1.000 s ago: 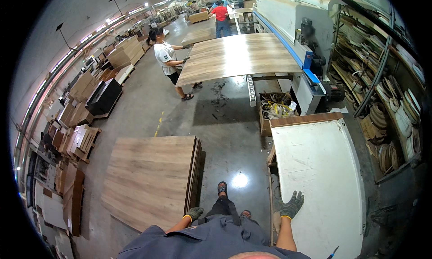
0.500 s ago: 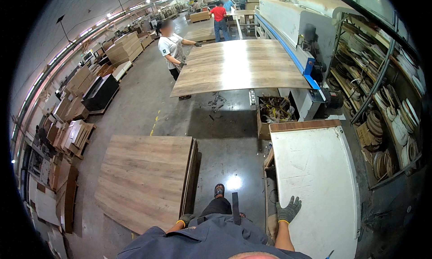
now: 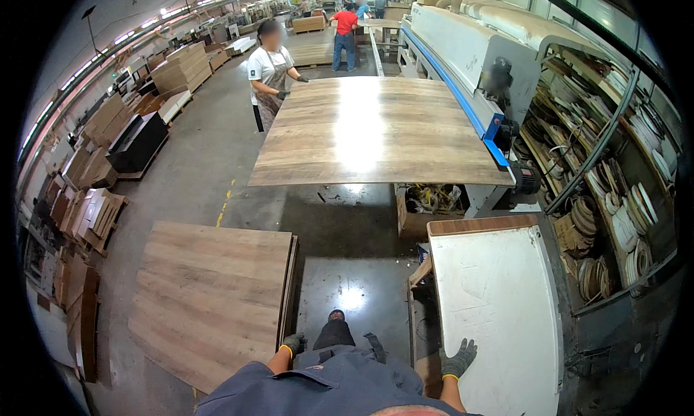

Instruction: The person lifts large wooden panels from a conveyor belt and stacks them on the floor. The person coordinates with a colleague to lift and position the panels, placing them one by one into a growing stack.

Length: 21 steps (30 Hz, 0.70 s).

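My right hand [image 3: 458, 359], in a dark grey work glove with a yellow cuff, lies on a white-topped table [image 3: 499, 293] with its fingers spread. My left hand [image 3: 293, 342], gloved the same way, is low beside the right edge of a stack of wood-grain panels [image 3: 210, 293]; its fingers seem loosely apart, with nothing seen in them. Ahead, a large wood-grain panel [image 3: 311, 134] sticks out from a long machine with a blue rail [image 3: 463, 98]. A co-worker in a white shirt [image 3: 271, 73] has gloved hands at the panel's far left edge.
Between the panel stack and table runs a strip of grey floor [image 3: 347, 271]. A box of scraps [image 3: 426, 217] stands under the panel's near edge. Shelves of coiled edging strips [image 3: 593, 199] line the right. Pallets of boards [image 3: 97, 213] stand left. More people work far back.
The large panel has come toward me, its near edge now closer to the white table. The co-worker has turned and moved along with it. My view has shifted slightly; my right hand stays on the table.
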Available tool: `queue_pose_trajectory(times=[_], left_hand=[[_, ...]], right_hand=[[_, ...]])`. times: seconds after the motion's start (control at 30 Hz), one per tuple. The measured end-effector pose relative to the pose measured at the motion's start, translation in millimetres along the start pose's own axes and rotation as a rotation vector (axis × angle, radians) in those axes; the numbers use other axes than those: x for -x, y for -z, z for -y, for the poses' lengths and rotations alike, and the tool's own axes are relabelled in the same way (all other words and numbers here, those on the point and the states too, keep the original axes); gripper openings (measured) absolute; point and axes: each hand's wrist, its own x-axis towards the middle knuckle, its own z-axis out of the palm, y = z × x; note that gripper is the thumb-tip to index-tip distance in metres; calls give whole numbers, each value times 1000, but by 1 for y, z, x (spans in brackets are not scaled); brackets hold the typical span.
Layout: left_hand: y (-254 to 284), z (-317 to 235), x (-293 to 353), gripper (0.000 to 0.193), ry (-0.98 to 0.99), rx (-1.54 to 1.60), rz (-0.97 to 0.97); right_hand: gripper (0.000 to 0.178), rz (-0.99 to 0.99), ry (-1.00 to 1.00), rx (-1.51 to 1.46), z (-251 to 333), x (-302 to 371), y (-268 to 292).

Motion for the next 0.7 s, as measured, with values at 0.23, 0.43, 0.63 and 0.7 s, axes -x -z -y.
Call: queue_pose_trajectory(times=[0.23,0.43,0.63,0.7], left_hand=[[-59,-119,-51,27,-33,228,-45],[-140,-242,-89,65,-188,586,132],[-234,-342,-99,106,-162,1063,317],[-241,-347,-102,110,-167,1087,228]], right_hand=[[86,136,-155,-87,-1,-9,-15],[83,290,-215,-101,27,-14,-17],[77,207,-394,-587,59,-21,-15],[67,177,-378,-481,80,-38,-9]])
